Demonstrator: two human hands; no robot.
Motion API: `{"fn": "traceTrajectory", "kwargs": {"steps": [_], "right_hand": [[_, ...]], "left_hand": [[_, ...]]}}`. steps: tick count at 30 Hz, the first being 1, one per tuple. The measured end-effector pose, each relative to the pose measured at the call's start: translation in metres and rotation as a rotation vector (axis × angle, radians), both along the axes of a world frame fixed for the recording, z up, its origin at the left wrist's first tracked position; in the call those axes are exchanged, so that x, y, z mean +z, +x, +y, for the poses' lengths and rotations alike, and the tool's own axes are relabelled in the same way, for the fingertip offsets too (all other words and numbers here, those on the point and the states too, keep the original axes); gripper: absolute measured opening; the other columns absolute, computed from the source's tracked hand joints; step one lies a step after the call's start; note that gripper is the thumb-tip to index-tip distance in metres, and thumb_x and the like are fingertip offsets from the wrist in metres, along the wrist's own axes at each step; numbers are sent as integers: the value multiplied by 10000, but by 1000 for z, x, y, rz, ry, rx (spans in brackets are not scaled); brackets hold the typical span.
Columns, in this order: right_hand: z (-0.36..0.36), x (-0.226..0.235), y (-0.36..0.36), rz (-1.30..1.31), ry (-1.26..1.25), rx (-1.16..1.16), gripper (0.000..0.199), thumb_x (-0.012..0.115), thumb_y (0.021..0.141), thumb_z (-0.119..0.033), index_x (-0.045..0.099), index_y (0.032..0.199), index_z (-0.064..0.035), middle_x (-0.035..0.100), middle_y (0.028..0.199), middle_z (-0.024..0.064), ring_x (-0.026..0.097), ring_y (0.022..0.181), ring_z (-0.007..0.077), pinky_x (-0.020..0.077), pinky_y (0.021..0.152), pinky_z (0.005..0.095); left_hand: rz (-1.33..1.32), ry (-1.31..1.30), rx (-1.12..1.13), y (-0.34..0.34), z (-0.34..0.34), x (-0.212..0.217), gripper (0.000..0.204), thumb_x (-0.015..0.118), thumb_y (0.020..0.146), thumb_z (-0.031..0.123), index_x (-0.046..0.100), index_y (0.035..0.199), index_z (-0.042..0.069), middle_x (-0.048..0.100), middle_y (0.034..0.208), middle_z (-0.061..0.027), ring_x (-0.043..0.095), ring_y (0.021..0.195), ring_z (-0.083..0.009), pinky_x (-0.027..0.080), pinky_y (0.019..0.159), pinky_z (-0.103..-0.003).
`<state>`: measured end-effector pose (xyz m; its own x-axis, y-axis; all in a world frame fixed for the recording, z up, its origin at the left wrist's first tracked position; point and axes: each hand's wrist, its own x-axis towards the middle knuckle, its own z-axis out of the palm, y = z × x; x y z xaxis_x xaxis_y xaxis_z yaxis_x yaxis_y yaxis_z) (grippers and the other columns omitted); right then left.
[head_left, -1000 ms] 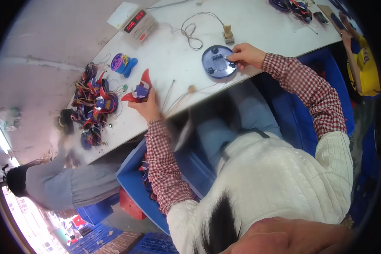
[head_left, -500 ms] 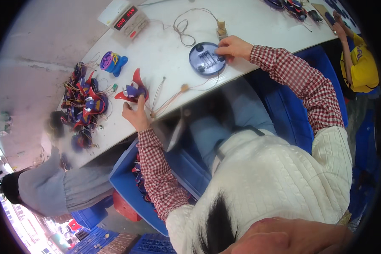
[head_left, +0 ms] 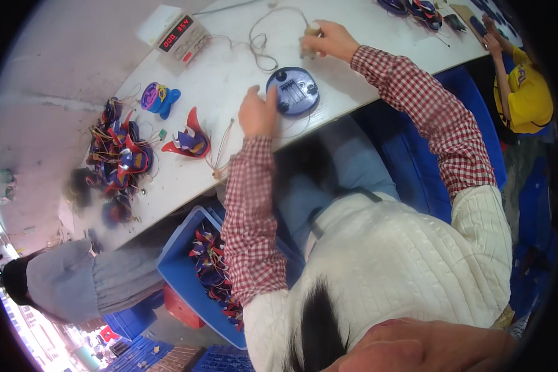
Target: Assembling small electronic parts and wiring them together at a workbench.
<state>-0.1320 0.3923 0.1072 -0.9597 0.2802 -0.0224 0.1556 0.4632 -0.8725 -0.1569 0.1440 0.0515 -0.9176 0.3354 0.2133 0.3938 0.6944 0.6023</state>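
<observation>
A round blue-purple plastic base point(head_left: 304, 88) with a slotted battery compartment lies on the white table in front of me. My left hand point(head_left: 258, 113) is at its left edge, thumb and finger apart and holding nothing; whether a fingertip touches the rim I cannot tell. Beyond the base, my right hand point(head_left: 333, 41) is closed round a small tan block point(head_left: 312, 31) at the end of a grey cable. Left of my left hand sits a red-and-purple winged toy part point(head_left: 192, 142), with thin wires beside it.
A meter with a red digital display point(head_left: 181, 36) stands at the back left. Near it are a blue-and-purple spool-like object point(head_left: 159, 98) and a pile of winged parts point(head_left: 121, 152). A blue bin point(head_left: 180, 260) holds more parts. Other people are seated left and right.
My right hand has left the base and taken hold of the tan block. My left hand has moved right, from the winged part to the base.
</observation>
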Motion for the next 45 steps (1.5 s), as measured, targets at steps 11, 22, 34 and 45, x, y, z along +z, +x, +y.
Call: {"fn": "traceTrajectory", "kwargs": {"steps": [11,22,34,45], "right_hand": [[-57,-22,29,600,465,335,201,669,815,-81,595,1000,-58,565,938,56,550,668,143,475,605,200],[-71,-21,40,456,578,398,271,668,802,-53,549,1044,-73,525,1013,47,550,665,161,488,635,234],[-75,-25,42,545,740,425,246,660,794,-67,546,1012,-69,520,1001,55,545,655,200,487,639,255],[-76,-13,25,266,627,436,207,657,791,-161,544,925,-51,544,921,86,552,708,242,484,663,287]], "left_hand": [[-108,13,-13,0,11,-6,258,536,836,219,617,1001,38,664,836,-191,625,774,-383,495,704,-428],[-101,32,3,2,11,-6,224,519,818,166,610,972,31,656,803,-197,620,733,-385,493,677,-438],[-23,58,-1,5,13,-9,193,515,813,147,601,929,19,640,724,-195,606,660,-392,483,629,-437],[-33,96,-18,7,13,-2,163,537,801,102,596,930,22,641,719,-196,612,652,-379,486,636,-427]]}}
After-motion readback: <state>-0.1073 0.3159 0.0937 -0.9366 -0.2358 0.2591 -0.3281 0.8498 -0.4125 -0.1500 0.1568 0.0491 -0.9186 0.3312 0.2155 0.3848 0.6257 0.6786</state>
